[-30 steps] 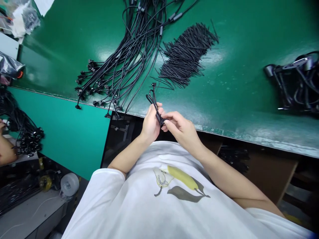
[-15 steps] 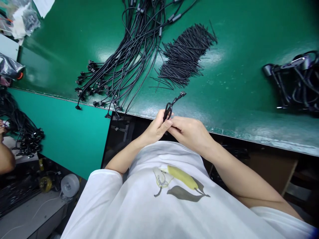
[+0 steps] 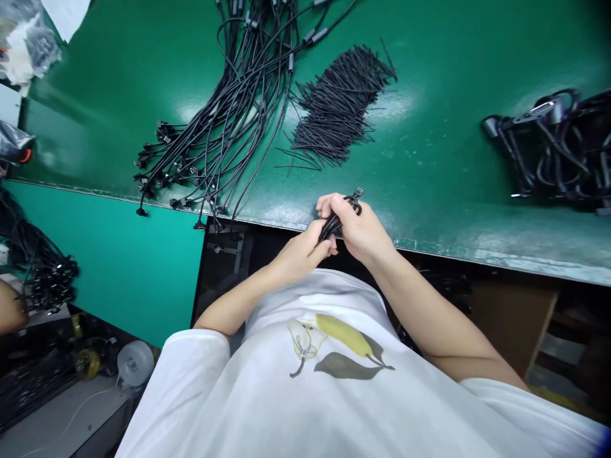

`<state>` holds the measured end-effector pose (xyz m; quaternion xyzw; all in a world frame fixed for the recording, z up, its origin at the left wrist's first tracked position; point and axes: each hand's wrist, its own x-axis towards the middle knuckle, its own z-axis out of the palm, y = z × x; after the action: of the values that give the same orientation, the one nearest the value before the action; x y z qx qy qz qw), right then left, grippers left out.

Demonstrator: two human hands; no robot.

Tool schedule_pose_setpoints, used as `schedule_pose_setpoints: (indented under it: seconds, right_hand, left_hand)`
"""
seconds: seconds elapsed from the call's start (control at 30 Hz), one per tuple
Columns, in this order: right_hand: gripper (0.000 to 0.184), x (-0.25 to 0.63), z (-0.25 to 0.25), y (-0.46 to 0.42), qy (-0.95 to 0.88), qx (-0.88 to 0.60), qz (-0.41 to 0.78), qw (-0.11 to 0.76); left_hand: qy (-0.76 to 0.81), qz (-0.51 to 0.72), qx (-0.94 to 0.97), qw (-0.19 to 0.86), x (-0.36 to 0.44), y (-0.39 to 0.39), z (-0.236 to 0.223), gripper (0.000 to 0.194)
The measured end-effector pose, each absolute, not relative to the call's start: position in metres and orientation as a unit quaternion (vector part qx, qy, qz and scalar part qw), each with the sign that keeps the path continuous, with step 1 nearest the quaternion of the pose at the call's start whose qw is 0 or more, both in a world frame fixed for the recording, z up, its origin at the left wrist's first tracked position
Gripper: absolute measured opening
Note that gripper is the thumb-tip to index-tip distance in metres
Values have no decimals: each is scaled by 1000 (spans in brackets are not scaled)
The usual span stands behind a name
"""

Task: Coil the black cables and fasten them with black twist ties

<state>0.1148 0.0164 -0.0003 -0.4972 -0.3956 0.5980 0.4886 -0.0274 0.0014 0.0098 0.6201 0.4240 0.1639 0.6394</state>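
A black cable (image 3: 329,227), folded into a small bundle, is between my two hands just over the table's front edge. My left hand (image 3: 305,248) is closed on its lower end, thumb and fingers pressed together. Around the upper part, my right hand (image 3: 358,226) has its fingers wrapped. A loop and a small connector stick out above the right hand. Beyond the hands, a pile of short black ties (image 3: 338,105) lies on the green table (image 3: 439,127). To its left spreads a heap of long black cables (image 3: 238,108) with connectors at their near ends.
Coiled black cables (image 3: 558,146) lie at the right of the table. Another cable heap (image 3: 48,280) hangs at the far left, near another person's arm (image 3: 10,308). A white spool (image 3: 135,364) stands low at the left. Plastic bags (image 3: 33,48) sit at the upper left.
The cable bundle and both hands have shifted right. My right hand has moved from the bundle's lower end to wrap its upper part. The view has turned slightly to the right.
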Motion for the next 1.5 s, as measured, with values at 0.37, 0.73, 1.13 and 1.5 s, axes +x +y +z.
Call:
schedule_pose_setpoints:
  seconds: [0.37, 0.73, 1.13, 1.5]
  right_hand:
    - [43, 118, 3, 22, -383, -490, 636, 458]
    - [20, 116, 3, 21, -449, -560, 471, 513]
    - [55, 115, 12, 26, -432, -536, 516, 509]
    - [49, 125, -1, 38, -517, -517, 507, 457]
  left_hand:
    - [342, 239, 268, 868, -23, 4, 14, 51]
    - [324, 264, 220, 882, -25, 5, 16, 43]
    - [319, 219, 109, 915, -28, 6, 12, 25]
    - [342, 248, 158, 893, -23, 8, 5, 32]
